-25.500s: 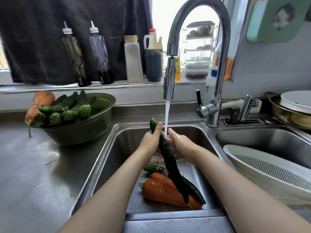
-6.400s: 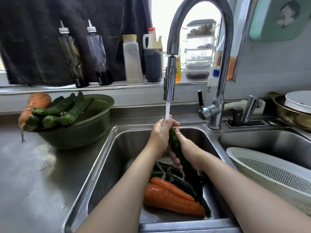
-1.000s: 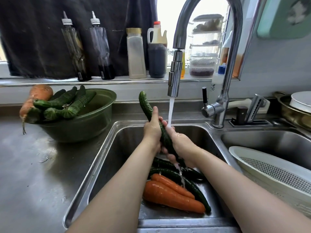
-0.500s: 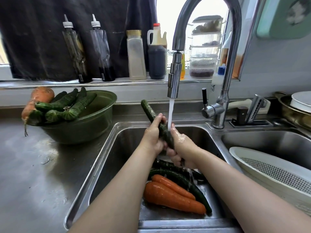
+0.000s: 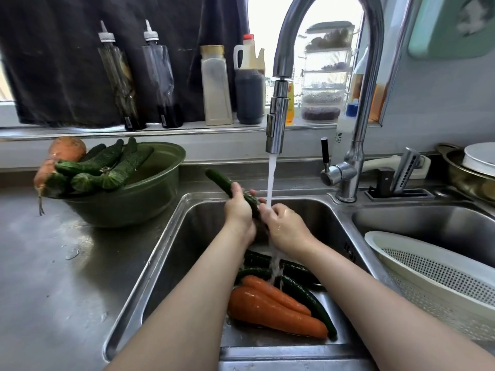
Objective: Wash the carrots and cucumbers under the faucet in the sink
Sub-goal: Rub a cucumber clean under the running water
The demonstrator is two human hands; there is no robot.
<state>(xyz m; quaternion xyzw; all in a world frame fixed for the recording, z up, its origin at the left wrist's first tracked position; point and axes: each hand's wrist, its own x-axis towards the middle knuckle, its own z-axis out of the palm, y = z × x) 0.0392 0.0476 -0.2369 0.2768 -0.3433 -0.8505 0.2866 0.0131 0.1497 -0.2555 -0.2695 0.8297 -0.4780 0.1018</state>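
Observation:
Over the left sink basin [image 5: 187, 245], both hands hold one dark green cucumber [image 5: 223, 182] that slants up to the left. My left hand [image 5: 238, 210] grips its middle and my right hand [image 5: 284, 226] wraps its lower end, which is hidden. Water from the faucet [image 5: 276, 124] runs onto my right hand. On the basin floor lie two carrots [image 5: 270, 309] and several cucumbers [image 5: 302, 290]. A green bowl [image 5: 139, 199] on the left counter holds more cucumbers [image 5: 107, 167] and a carrot [image 5: 67, 149].
A white colander [image 5: 428, 271] sits in the right basin. Bottles [image 5: 217, 87] line the window ledge behind the sink. The faucet lever [image 5: 325, 153] stands right of the stream. A pot with a white plate [image 5: 479, 162] is at far right. Wet steel counter [image 5: 53, 277] lies to the left.
Both hands have slid the cucumber lower and tilted it further left; less of its top sticks out past my left hand. The stream now lands on my right hand.

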